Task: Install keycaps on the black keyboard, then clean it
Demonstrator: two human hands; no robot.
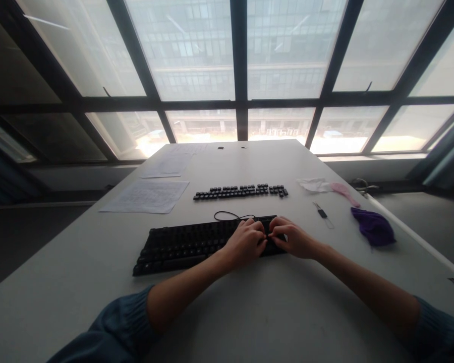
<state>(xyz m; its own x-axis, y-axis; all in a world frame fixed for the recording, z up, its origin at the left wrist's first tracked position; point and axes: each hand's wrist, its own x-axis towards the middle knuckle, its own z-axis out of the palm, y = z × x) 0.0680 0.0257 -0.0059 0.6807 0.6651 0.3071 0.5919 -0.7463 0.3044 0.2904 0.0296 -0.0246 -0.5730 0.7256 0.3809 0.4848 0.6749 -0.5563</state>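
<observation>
A black keyboard (pixel 181 249) lies at a slant in front of me, with many of its upper keys bare of caps and the lower rows still carrying theirs. Over its right end, my left hand (pixel 249 237) and my right hand (pixel 289 237) meet, fingertips pinched close together. Whatever small dark piece is between the fingers is too small and dark to name. Behind the keyboard, loose black keycaps (pixel 240 191) stand in rows on the table. The keyboard's cable (pixel 227 213) loops just behind it.
On the white table (pixel 245 322), printed sheets (pixel 147 196) lie at left. To the right are a small tool with wire loops (pixel 321 214), a crumpled white tissue (pixel 313 185), a pink cloth (pixel 344 191) and a purple cloth (pixel 373 228). Windows (pixel 196 50) rise behind the table.
</observation>
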